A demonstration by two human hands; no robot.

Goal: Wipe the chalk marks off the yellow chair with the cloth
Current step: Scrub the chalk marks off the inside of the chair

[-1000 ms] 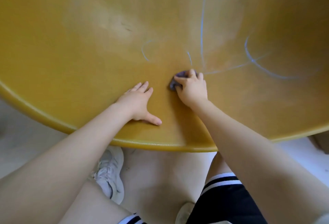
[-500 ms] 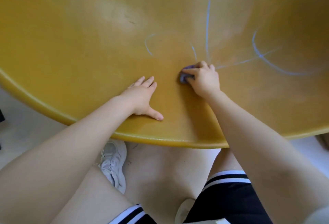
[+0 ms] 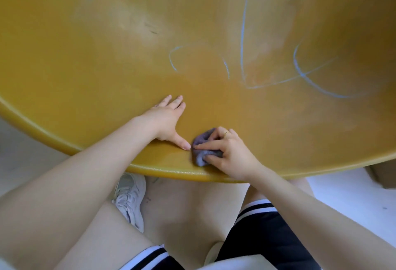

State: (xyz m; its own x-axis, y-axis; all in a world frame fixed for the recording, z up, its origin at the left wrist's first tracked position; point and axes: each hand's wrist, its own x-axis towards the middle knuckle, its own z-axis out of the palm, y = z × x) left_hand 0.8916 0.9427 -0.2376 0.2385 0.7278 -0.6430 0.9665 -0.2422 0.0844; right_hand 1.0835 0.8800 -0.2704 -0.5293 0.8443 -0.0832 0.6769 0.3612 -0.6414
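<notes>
The yellow chair [image 3: 107, 66] fills the upper view as a wide curved seat. Blue chalk marks [image 3: 243, 40] run across its middle and right, with a short arc [image 3: 172, 59] left of centre. My right hand [image 3: 229, 154] grips a bunched purple-grey cloth [image 3: 202, 148] and presses it on the seat close to the front rim. My left hand [image 3: 166, 119] rests flat on the seat just left of the cloth, fingers straight, its thumb tip almost touching the cloth.
The chair's rounded front rim [image 3: 64, 145] curves across the view. Below it are my bare legs, black shorts with white stripes [image 3: 263, 233] and a white sneaker [image 3: 129, 199] on a pale floor. A brown box corner [image 3: 383, 175] shows at the right edge.
My right hand has drawn the cloth back from the chalk lines toward the front rim, ending beside my left thumb. The left hand stays planted on the seat.
</notes>
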